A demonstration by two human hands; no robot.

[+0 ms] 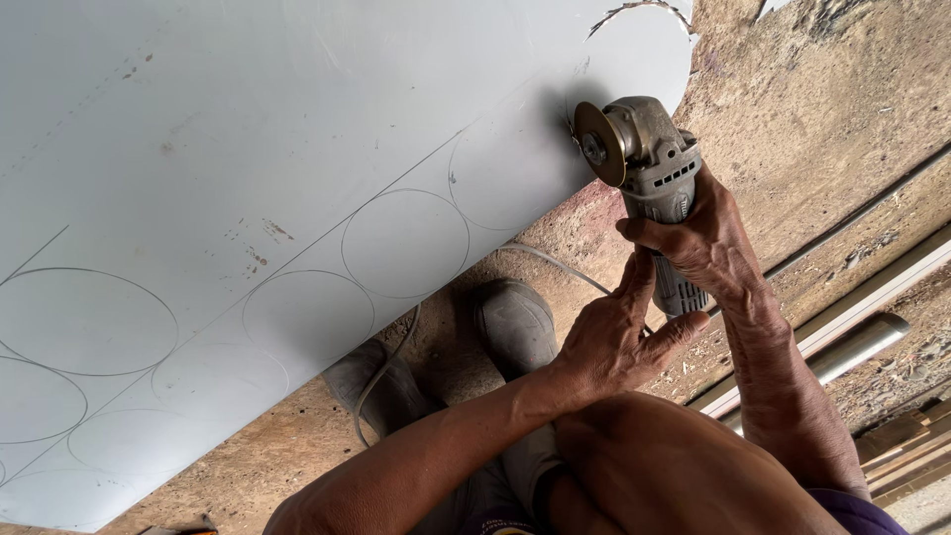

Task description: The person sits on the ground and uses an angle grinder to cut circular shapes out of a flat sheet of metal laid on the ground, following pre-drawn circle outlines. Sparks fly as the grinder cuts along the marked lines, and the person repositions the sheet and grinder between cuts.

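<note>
Both hands gripping a grey metal-bodied angle grinder (pixel 649 163) at the far right edge of a thin pale grey metal sheet (pixel 248 149).
Right hand (pixel 698 243) wraps the body; left hand (pixel 619 337) closes loosely on the tail. The grinder looks heavy and rigid, best held by its barrel; the sheet seems springy and sharp-edged. Scribed circles (pixel 404 243) run leftward; no labels visible.
</note>
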